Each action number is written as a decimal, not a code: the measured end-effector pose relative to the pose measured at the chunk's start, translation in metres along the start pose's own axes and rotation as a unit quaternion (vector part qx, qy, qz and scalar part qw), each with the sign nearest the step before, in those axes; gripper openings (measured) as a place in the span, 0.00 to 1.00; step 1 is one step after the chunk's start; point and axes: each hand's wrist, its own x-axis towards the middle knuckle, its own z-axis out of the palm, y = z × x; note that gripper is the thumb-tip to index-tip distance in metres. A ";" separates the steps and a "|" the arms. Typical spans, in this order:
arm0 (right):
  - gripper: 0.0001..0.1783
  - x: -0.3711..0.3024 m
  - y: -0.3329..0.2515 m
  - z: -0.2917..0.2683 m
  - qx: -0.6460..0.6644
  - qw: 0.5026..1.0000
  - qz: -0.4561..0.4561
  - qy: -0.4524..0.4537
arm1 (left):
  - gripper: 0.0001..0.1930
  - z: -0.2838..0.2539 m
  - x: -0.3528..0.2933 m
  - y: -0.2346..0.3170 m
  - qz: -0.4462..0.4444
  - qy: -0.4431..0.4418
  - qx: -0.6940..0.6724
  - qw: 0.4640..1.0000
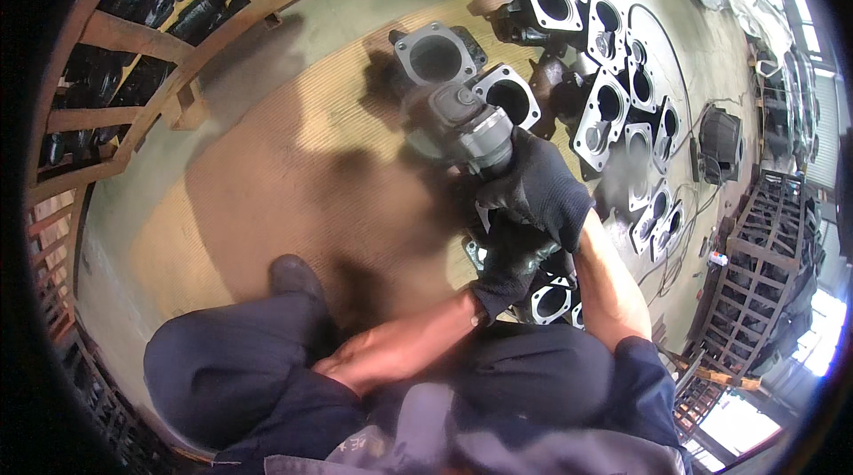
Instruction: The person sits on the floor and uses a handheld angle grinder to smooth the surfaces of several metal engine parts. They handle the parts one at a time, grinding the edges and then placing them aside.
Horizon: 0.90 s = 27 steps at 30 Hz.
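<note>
Both gloved hands, right hand (540, 186) and left hand (511, 262), fingers clenched around a grey power tool (471, 128) beside crowded castings (613, 102).

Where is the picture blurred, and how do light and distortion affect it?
Head view: the grey power tool under the gloved right hand is motion-blurred; the left hand sits in shade; soft shadows cross the floor; daylight glares at the right edge; the wooden rack bends with fisheye curvature.

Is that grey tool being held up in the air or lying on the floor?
Held up. The right hand in a black glove grips the grey power tool above the metal castings; the left hand sits just below it.
</note>
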 end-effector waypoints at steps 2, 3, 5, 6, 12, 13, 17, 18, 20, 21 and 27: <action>0.34 -0.002 -0.004 -0.010 0.026 0.999 0.025 -0.014 | 0.14 0.006 -0.002 0.015 0.120 0.065 0.016 0.991; 0.33 0.002 0.011 -0.013 0.046 0.999 0.011 0.007 | 0.13 0.009 -0.002 0.022 0.177 0.099 0.030 0.979; 0.30 0.016 0.036 -0.015 0.040 0.997 -0.037 0.045 | 0.11 0.006 0.016 0.025 0.209 0.099 0.095 0.968; 0.27 0.024 0.053 -0.022 0.000 0.996 -0.057 0.066 | 0.09 0.013 0.023 0.036 0.176 0.099 -0.012 0.979; 0.25 0.004 0.004 -0.036 0.099 0.993 0.051 0.029 | 0.08 0.010 0.033 0.045 0.155 0.087 0.035 0.983; 0.26 0.003 0.005 -0.035 0.093 0.995 0.027 0.010 | 0.09 0.013 0.027 0.034 0.151 0.084 0.025 0.985; 0.32 -0.007 0.003 -0.017 0.067 0.997 -0.034 -0.006 | 0.14 0.015 0.008 0.013 0.114 0.063 0.021 0.991; 0.34 -0.008 0.003 -0.015 0.067 0.997 -0.033 -0.014 | 0.10 0.019 0.008 0.007 0.157 0.109 0.059 0.980; 0.37 -0.003 0.004 -0.011 0.029 0.999 -0.015 -0.032 | 0.07 0.016 0.009 0.009 0.229 0.158 0.160 0.947; 0.35 -0.004 0.002 -0.012 0.040 0.999 -0.002 -0.025 | 0.07 0.014 0.010 0.011 0.262 0.156 0.220 0.927; 0.28 0.010 0.007 -0.029 0.089 0.995 0.038 0.033 | 0.07 0.018 0.037 0.018 0.138 0.101 -0.065 0.983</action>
